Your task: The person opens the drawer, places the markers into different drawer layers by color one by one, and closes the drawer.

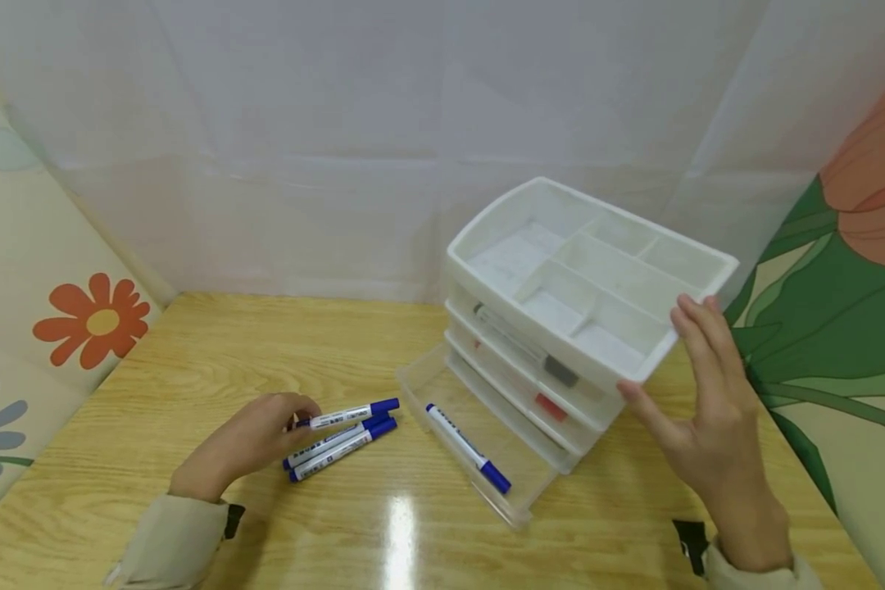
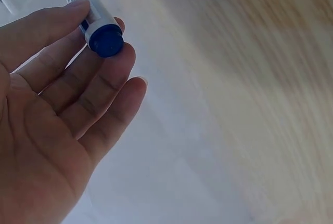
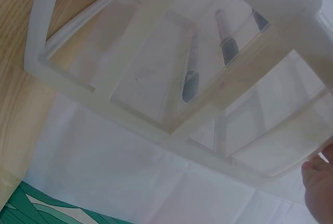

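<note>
My left hand (image 1: 247,438) pinches a white marker with a blue cap (image 1: 348,415) between thumb and fingers; its blue end (image 2: 106,41) faces the left wrist camera. Right under it, two more blue-capped markers (image 1: 345,456) lie side by side on the table. A white plastic drawer organizer (image 1: 538,321) stands at the right, with its clear bottom drawer (image 1: 527,459) pulled out. One blue-capped marker (image 1: 468,447) lies in that drawer. My right hand (image 1: 730,426) rests on the organizer's right top corner, thumb at the front, extended fingers along the side rim.
Behind the organizer's closed upper fronts show a black-capped marker (image 1: 560,371) and something red (image 1: 551,407). The organizer's top tray has several compartments. A white sheet (image 1: 302,147) hangs at the back of the wooden table (image 1: 214,360); flower-patterned panels (image 1: 848,352) stand on both sides.
</note>
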